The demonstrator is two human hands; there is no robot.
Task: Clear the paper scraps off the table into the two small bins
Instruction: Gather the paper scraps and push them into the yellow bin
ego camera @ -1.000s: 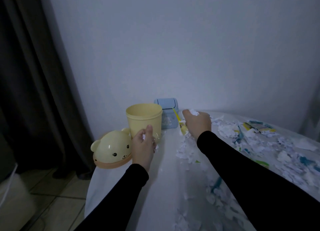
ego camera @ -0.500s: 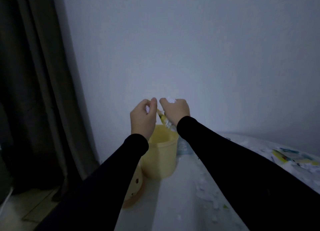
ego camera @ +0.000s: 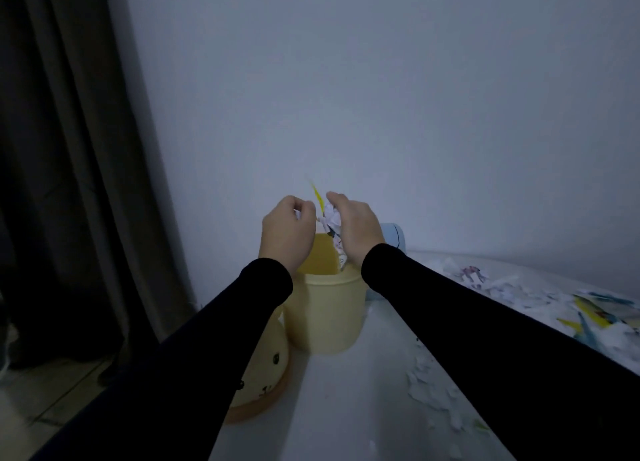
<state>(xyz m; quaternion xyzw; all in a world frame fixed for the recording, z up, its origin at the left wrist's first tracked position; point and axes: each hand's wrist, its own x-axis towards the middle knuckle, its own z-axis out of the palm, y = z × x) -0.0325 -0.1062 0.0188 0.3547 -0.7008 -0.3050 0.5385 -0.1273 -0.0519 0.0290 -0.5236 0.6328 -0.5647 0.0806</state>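
Both hands raised over yellow bin (ego camera: 323,317) at frame centre. Left hand (ego camera: 287,235) with fingers curled, pinching small white scraps (ego camera: 298,214) at the fingertips. Right hand (ego camera: 356,230) cupped, fingers bent round a crumpled wad of white paper scraps (ego camera: 329,223), some trailing down toward the bin mouth. Yellow paper strip (ego camera: 318,197) sticking up out of the wad, long axis near vertical, tip pointing up and slightly left. Yellow bin: smooth plastic cylinder, upright, open top, standing on white table (ego camera: 346,408) at lower centre. Blue bin (ego camera: 393,239) just behind right wrist, pale, rounded top, mostly hidden. Bear-face lid (ego camera: 265,374) at lower left of the yellow bin, domed, pale yellow with tan rim, partly under left sleeve. Loose torn scraps (ego camera: 561,304) scattered over table at right edge of frame, white with blue and yellow bits, jagged edges. Dark curtain (ego camera: 69,149) at left, plain wall (ego camera: 415,97) behind.
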